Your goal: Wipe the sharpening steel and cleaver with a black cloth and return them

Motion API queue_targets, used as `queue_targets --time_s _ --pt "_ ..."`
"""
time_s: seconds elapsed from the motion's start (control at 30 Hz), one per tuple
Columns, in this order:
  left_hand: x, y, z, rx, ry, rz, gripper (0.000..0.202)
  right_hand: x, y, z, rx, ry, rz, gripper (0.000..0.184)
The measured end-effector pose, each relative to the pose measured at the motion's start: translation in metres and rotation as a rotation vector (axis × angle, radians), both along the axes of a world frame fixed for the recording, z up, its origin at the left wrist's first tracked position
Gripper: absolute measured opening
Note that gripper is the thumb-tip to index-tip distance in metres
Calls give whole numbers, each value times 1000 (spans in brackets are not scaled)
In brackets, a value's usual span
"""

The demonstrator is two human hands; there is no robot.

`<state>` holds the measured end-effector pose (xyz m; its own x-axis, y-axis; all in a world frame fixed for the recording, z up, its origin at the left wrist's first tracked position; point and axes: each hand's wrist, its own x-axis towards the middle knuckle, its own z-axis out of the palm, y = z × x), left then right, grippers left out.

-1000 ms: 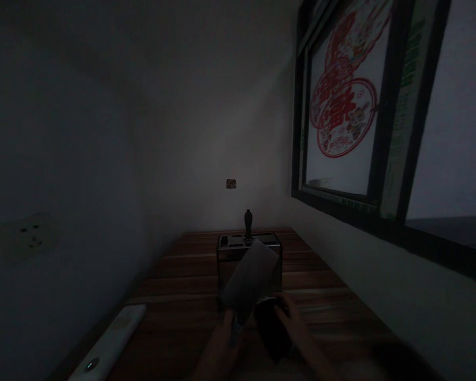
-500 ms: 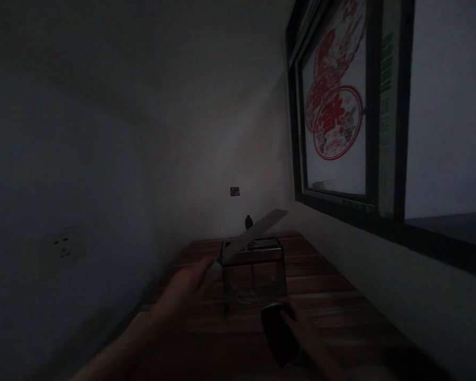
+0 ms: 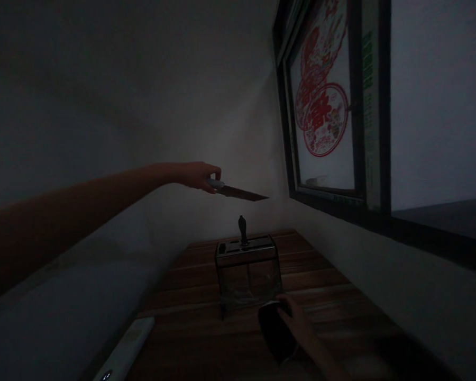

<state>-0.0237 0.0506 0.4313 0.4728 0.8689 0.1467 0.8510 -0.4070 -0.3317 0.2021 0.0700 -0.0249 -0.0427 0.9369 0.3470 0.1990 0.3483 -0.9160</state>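
Observation:
The scene is very dark. My left hand (image 3: 198, 175) is stretched out and raised, closed round the handle of a cleaver (image 3: 240, 192) whose blade lies nearly level, above a clear knife block (image 3: 248, 270) on the wooden counter (image 3: 317, 296). One dark knife handle (image 3: 242, 228) stands up from the block's top slots. Low on the counter, my right hand (image 3: 297, 325) is wrapped round a dark rounded object (image 3: 275, 330) just in front of the block; I cannot make out what that object is.
A white elongated device (image 3: 125, 352) lies at the counter's left front edge. A dark-framed window (image 3: 333, 106) with a red round paper decoration fills the right wall. Plain walls close in the counter at the left and the back.
My left hand has lifted the cleaver from low in front of the block to well above it, and the blade has turned nearly level. My right hand stays on the dark object.

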Motion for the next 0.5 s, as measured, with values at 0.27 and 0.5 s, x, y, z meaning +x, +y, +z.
queue_targets --time_s 0.27,0.5 --pt "66 50 37 -278 143 234 22 -2 1 -2 8 21 -50 27" --pt "93 95 47 -124 458 168 35 -3 -1 1 -18 48 -49 26"
